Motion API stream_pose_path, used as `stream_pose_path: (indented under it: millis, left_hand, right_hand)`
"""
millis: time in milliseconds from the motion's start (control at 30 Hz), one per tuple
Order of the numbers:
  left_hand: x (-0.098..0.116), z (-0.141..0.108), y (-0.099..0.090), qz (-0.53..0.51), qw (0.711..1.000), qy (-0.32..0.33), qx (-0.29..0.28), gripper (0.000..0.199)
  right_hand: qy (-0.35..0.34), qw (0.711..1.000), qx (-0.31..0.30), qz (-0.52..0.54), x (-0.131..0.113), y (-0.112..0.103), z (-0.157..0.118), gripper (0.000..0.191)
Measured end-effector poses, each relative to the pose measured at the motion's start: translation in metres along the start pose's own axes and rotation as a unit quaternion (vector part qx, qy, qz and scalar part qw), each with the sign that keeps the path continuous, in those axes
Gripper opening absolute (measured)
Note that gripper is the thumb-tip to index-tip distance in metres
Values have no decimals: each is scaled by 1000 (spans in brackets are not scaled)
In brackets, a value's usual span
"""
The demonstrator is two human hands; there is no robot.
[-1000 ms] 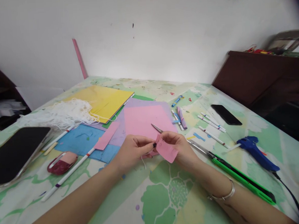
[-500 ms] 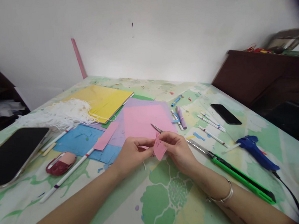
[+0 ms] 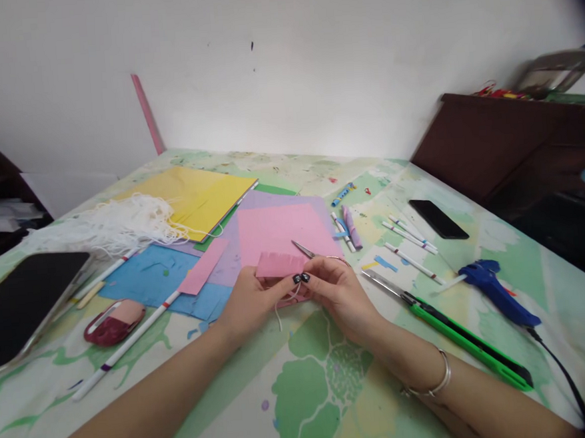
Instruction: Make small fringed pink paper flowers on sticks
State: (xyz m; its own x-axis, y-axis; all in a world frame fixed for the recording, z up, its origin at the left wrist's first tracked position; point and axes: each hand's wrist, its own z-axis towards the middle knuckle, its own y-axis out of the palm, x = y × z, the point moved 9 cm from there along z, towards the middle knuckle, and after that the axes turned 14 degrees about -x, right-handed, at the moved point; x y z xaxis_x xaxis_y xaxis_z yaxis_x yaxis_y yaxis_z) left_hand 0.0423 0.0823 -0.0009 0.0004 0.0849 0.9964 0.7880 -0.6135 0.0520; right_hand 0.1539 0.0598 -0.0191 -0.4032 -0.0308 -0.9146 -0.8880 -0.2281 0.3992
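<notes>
- Green-and-white patterned tablecloth (image 3: pixel 220 411) under both hands
- Left hand (image 3: pixel 252 300) and right hand (image 3: pixel 338 289) pinching fringed pink paper (image 3: pixel 277 264)
- Scissors (image 3: pixel 305 249) just beyond

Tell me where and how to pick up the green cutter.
Grip the green cutter around the middle of its handle, ideally from above, with fingers closing across the long sides. The handle is long and narrow and lies flat on the table; the bare blade sticks out at the far end, so keep clear of it.
</notes>
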Motion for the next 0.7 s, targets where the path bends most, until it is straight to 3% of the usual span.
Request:
stream_pose_path:
  millis: [267,467,700]
  left_hand:
    - [-17,3,4,-104,994,-19,-31,17]
    - [-20,5,8,-93,993,-36,-62,19]
    - [-20,5,6,-80,994,-38,-60,20]
  right_hand:
    - [5,999,-31,27,-3,7,1,18]
    - [6,999,-40,-9,-6,6,1,21]
    - [10,998,-52,-35,-8,7,1,22]
